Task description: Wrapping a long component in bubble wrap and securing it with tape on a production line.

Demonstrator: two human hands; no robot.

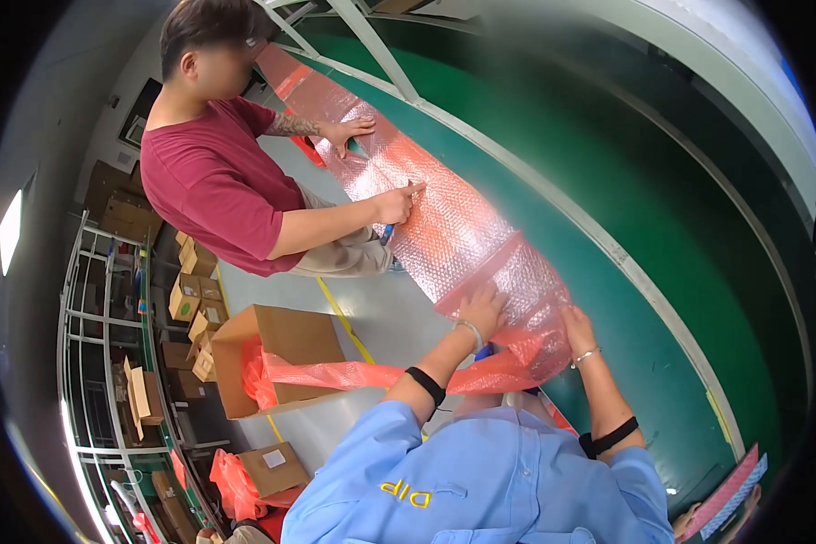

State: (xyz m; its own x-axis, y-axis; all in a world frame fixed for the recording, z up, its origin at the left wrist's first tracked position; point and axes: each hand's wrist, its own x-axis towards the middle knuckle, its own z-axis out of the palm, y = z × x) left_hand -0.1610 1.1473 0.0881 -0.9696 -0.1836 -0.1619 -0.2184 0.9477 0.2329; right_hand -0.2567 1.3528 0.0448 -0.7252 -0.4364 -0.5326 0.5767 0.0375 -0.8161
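Note:
A long strip of pink bubble wrap (453,222) runs along the green worktop, and its near end drapes over the edge in front of me. My left hand (483,308) lies on the strip with its fingers apart, pressing the surface. At the right border of the strip, my right hand (578,331) is closed on the bubble wrap's edge. Across from me, a person in a dark red T-shirt (213,172) rests one hand (346,134) flat on the wrap. The person's other hand (396,205) touches it farther down, with a small blue object (387,233) by its palm.
From the near end, the wrap trails left into an open cardboard box (286,335) on the floor. A white metal frame (553,195) borders the green worktop (626,317). Racks (100,317) and several cartons (195,290) stand at the left. Pink plastic (236,485) lies beside a smaller carton (274,467).

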